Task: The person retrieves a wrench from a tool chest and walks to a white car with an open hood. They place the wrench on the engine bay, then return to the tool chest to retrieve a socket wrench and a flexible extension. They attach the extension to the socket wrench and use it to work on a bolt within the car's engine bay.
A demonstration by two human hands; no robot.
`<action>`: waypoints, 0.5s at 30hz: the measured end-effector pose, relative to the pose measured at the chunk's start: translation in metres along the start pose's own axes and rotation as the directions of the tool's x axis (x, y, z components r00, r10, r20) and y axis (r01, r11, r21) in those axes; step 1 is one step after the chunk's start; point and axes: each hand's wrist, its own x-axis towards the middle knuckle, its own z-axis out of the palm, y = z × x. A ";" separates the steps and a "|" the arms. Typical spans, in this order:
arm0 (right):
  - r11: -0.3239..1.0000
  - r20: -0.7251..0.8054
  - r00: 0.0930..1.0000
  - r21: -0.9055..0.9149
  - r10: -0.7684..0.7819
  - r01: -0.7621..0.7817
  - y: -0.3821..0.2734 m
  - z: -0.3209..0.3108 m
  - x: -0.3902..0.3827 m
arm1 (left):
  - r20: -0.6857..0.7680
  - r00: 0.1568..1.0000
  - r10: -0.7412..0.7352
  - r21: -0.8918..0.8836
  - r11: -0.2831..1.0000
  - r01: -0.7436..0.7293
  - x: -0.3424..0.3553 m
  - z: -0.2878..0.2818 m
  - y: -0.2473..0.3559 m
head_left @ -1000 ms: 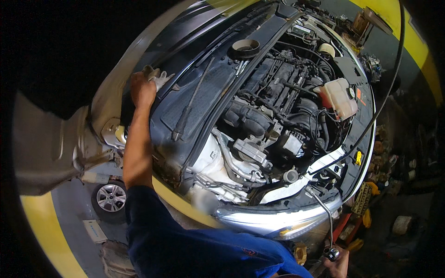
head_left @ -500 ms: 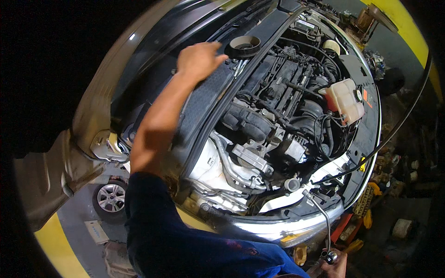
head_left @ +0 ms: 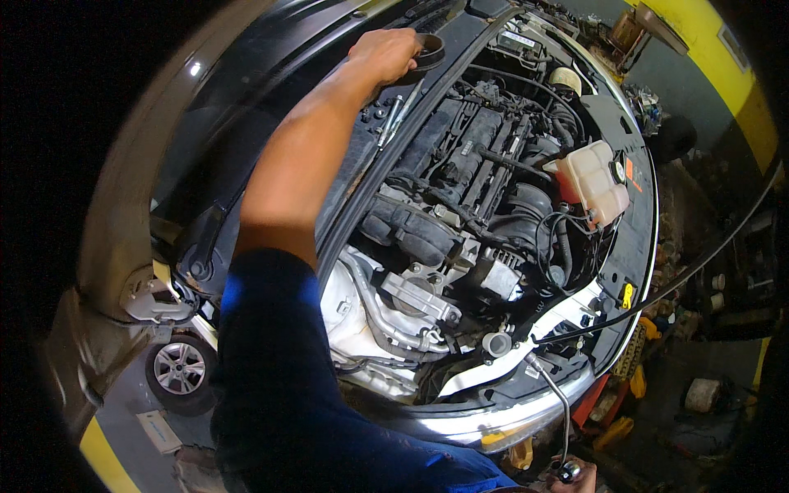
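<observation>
From above, the person leans over the open engine bay (head_left: 493, 246) of a car, blue sleeve (head_left: 271, 361) filling the lower left. The left hand (head_left: 382, 53) reaches far across to the back of the bay and curls over a dark round ring (head_left: 427, 51), a cap or rubber collar sitting on the black panel below the windscreen. The fingers wrap its near rim; how firmly they clamp it I cannot tell for sure, but it looks like a grasp. The ring seems light and probably a little pliable, best taken by its outer rim, where the hand has it already.

At the bottom edge only the tip of the right hand (head_left: 575, 481) shows, closed around the shiny metal end (head_left: 567, 471) of a thin hose (head_left: 555, 394) that runs up into the front of the bay. That hose looks flexible, and likely to snag.

Room is tight: the engine (head_left: 444, 205) and its pipes crowd the middle, a pale coolant tank (head_left: 596, 181) stands on the right side, and a thin black cable (head_left: 699, 263) crosses the front corner. The back panel around the ring has open space. A front wheel (head_left: 181, 370) shows at lower left.
</observation>
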 end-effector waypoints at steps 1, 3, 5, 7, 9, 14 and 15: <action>0.999 -0.007 1.000 0.046 0.003 -0.003 0.003 0.003 -0.002 | 0.066 0.991 -0.113 -0.137 0.983 0.121 0.009 0.006 0.002; 0.992 0.012 0.998 0.107 0.063 -0.064 0.009 0.000 -0.003 | -0.013 0.998 0.067 0.012 0.998 -0.067 0.011 0.017 0.000; 0.972 0.058 0.982 0.143 0.178 -0.185 0.009 -0.007 -0.002 | 0.065 0.998 0.003 -0.003 1.000 -0.003 0.018 0.024 0.008; 0.960 0.114 0.954 0.019 0.276 -0.280 -0.012 0.004 0.001 | 0.097 0.995 0.018 -0.006 1.000 -0.017 0.023 0.025 0.017; 0.973 -0.002 0.978 -0.097 0.209 -0.208 -0.017 0.012 -0.001 | 0.077 0.994 0.077 0.018 0.997 -0.079 0.014 0.012 0.006; 0.957 -0.031 0.999 -0.286 0.044 -0.051 -0.011 0.007 0.007 | -0.221 0.974 0.052 -0.018 0.998 -0.057 -0.007 -0.061 0.034; 0.919 0.077 0.997 -0.395 0.020 0.012 -0.022 0.003 0.018 | -0.260 0.966 0.000 -0.105 0.994 -0.028 -0.049 -0.080 0.030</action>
